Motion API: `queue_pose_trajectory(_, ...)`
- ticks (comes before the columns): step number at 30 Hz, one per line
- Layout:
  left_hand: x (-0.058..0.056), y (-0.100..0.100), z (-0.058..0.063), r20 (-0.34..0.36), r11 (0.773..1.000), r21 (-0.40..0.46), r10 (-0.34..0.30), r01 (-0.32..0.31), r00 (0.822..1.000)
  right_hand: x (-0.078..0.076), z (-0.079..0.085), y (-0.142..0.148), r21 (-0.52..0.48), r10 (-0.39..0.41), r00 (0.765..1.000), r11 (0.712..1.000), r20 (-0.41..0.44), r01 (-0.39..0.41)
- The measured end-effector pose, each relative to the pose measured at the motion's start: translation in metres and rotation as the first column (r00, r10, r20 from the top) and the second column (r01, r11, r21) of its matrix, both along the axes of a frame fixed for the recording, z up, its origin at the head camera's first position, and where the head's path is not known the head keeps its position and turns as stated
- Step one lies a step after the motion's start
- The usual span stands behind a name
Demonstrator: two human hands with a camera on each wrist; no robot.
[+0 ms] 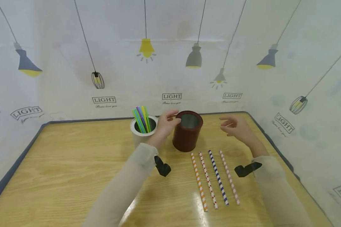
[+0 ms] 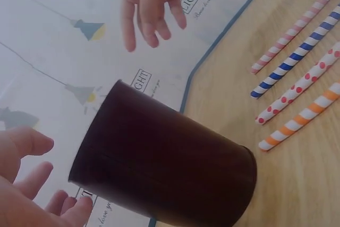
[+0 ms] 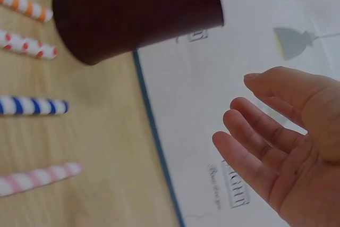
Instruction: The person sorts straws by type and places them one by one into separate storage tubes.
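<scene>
A dark brown cylindrical cup (image 1: pixel 185 138) stands upright on the table. My left hand (image 1: pixel 166 124) is just left of its rim, fingers loosely bent; the left wrist view shows a gap between the fingers and the cup (image 2: pixel 164 158). My right hand (image 1: pixel 237 127) hovers to the right of the cup, fingers relaxed and holding nothing. In front of the cup lie an orange-striped paper straw (image 1: pixel 199 183), a red-dotted straw (image 1: pixel 208 181), a blue-striped straw (image 1: pixel 218 177) and a pink-striped straw (image 1: pixel 229 177), side by side.
Left of the brown cup stands a white cup (image 1: pixel 137 138) with several thin coloured straws (image 1: pixel 142 119) in it, partly behind my left forearm. The wooden table (image 1: pixel 74 157) meets a wall covering (image 1: pixel 125 78) printed with lamps along a dark edge.
</scene>
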State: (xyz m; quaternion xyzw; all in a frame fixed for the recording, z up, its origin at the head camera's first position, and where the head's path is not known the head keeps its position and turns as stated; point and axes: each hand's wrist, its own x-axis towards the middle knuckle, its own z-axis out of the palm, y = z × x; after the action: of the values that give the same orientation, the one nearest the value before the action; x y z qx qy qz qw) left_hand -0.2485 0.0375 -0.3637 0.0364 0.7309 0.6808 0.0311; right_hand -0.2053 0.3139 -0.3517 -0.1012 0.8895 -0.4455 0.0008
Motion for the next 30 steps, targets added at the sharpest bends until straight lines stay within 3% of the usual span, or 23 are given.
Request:
queue_pose_trajectory(10,0.005,0.008,-0.012,0.016,0.999,0.007,0.047,-0.047,0.999,0.005,-0.046,0.024,-0.039,-0.015,0.995,0.999,0.096,0.019)
queue_pose_trajectory(24,0.004,0.007,-0.023,0.006,0.993,0.118,0.028,-0.028,1.0,0.014,-0.073,0.024,-0.069,-0.005,0.973,0.997,0.229,0.021)
queue_pose_trajectory(30,0.004,0.007,-0.025,-0.007,0.992,0.115,0.047,-0.046,0.999,0.015,-0.085,0.024,-0.011,-0.069,0.961,0.997,0.267,0.075)
